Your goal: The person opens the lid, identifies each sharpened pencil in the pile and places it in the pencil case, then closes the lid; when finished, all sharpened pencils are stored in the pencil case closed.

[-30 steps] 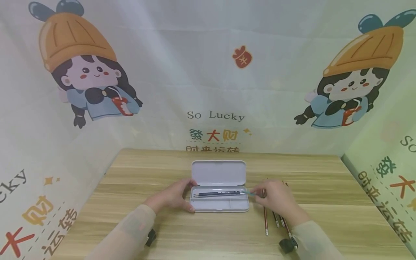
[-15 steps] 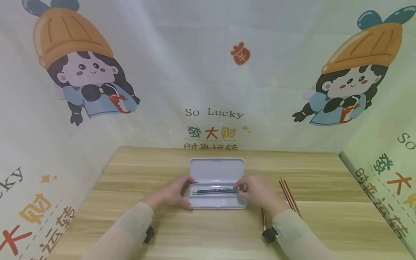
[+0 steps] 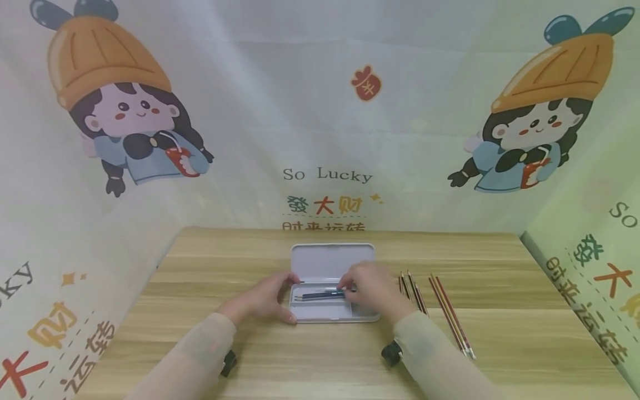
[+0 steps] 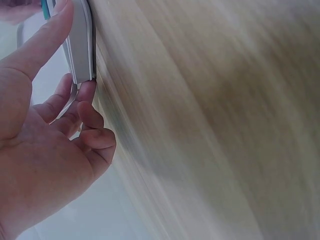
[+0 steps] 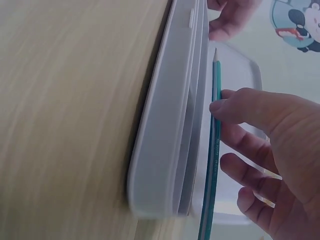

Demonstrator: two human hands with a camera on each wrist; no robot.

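Note:
An open white pencil case (image 3: 320, 314) lies on the table, its lid (image 3: 330, 262) tipped back. Dark pencils (image 3: 315, 296) lie in its rear compartment. My left hand (image 3: 264, 297) holds the case's left end, thumb at the front corner and fingers at the back; in the left wrist view, fingertips touch the end of the case (image 4: 82, 45). Over the case's right half, my right hand (image 3: 372, 289) pinches a teal pencil (image 5: 212, 160) between thumb and fingers. In the right wrist view the pencil's sharpened tip points toward my left hand, and its lower end leaves the frame.
Right of the case lie several dark pencils (image 3: 414, 291), partly behind my right wrist. Farther right is a group of red and yellowish pencils (image 3: 452, 316). Behind the wooden table (image 3: 240, 250) hangs a printed cloth (image 3: 280, 111).
My right hand has moved left with the teal pencil, from beside the case to over its rear compartment. The pencils on the table have come into fuller view. My left hand keeps its hold.

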